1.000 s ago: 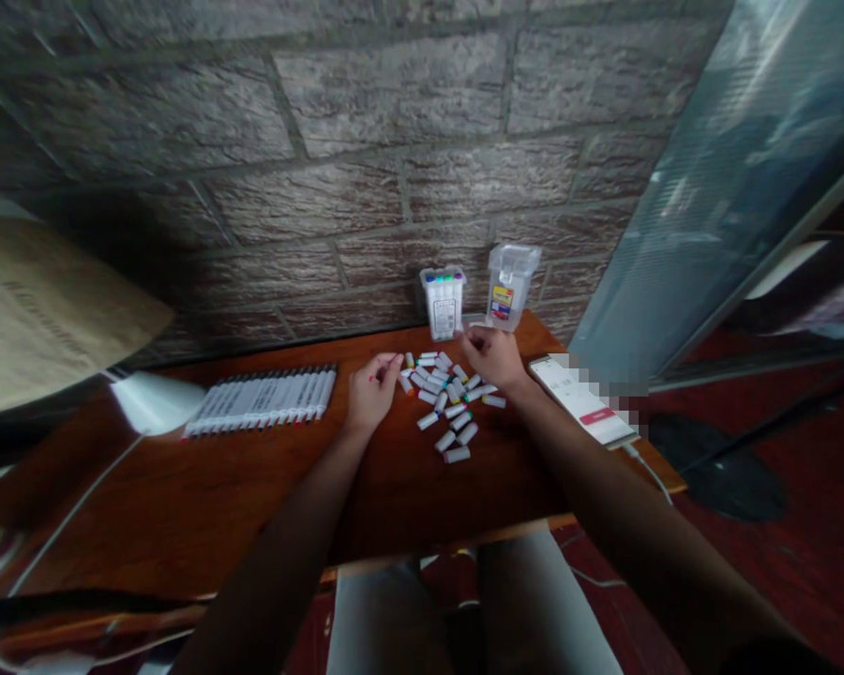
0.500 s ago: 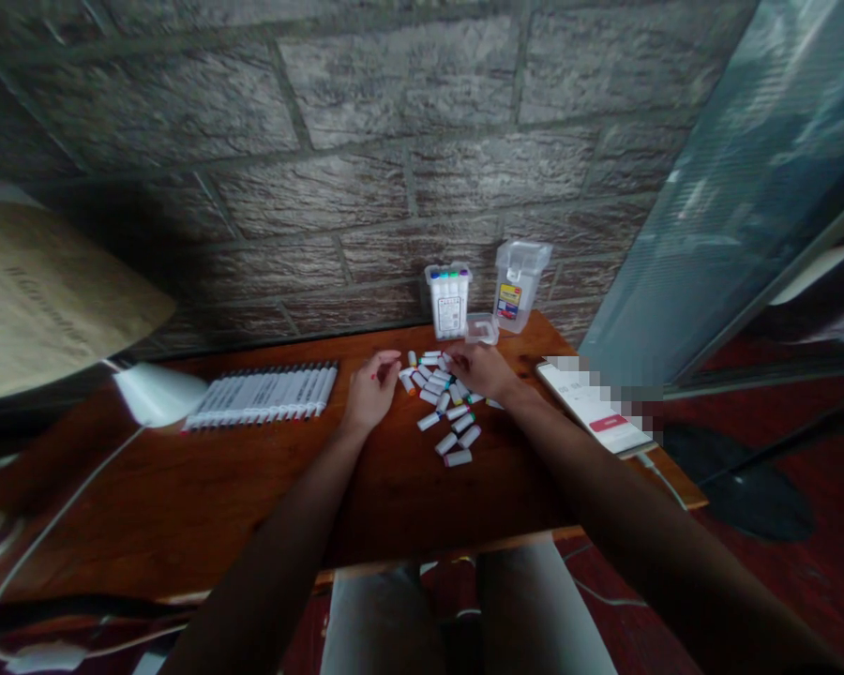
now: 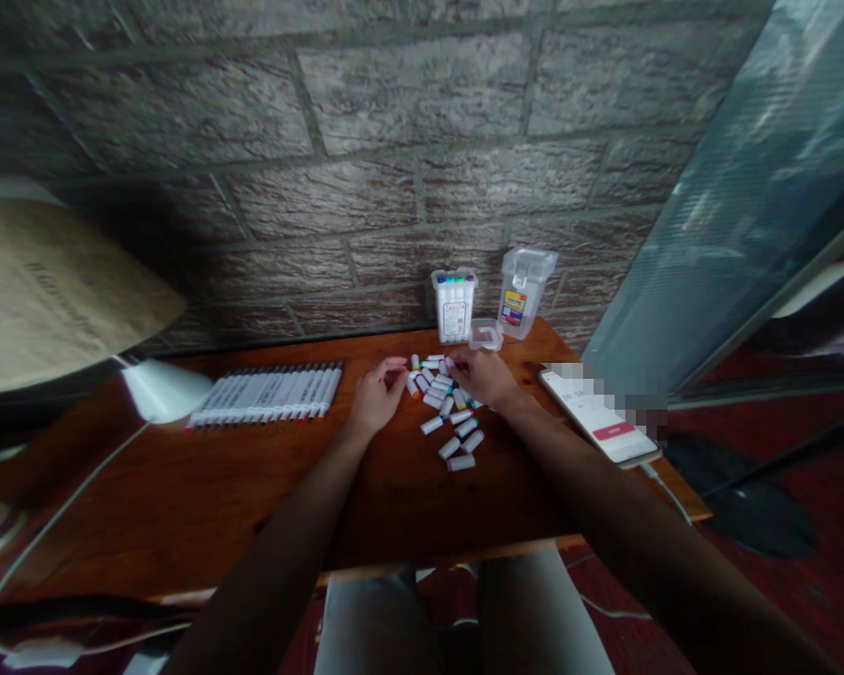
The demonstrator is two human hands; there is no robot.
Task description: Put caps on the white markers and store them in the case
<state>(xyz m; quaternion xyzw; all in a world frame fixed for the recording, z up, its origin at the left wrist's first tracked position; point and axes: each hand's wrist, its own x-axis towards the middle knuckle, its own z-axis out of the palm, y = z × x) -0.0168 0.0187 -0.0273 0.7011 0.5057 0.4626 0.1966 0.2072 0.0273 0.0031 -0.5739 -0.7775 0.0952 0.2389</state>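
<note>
A loose pile of white marker caps (image 3: 432, 398) with coloured ends lies on the wooden desk in the head view. To the pile's left is my left hand (image 3: 378, 398), its fingers half bent and apart from the thumb, with no cap visible in it. A small red spot shows on that hand; I cannot tell what it is. My right hand (image 3: 484, 377) reaches into the far right side of the pile. Its fingertips are pinched on a white marker cap (image 3: 445, 365), partly hidden by the fingers.
A row of white markers (image 3: 267, 396) lies on the desk (image 3: 253, 497) at left, beside a lamp (image 3: 158, 389). Against the brick wall stand a clear case of markers (image 3: 454, 314) and another clear case (image 3: 524, 295), with a clear lid (image 3: 486, 334) between. A phone (image 3: 597, 412) lies at right.
The view has shifted slightly, so everything sits a little lower and further right. Both hands stay beside the pile, with only small finger movement.
</note>
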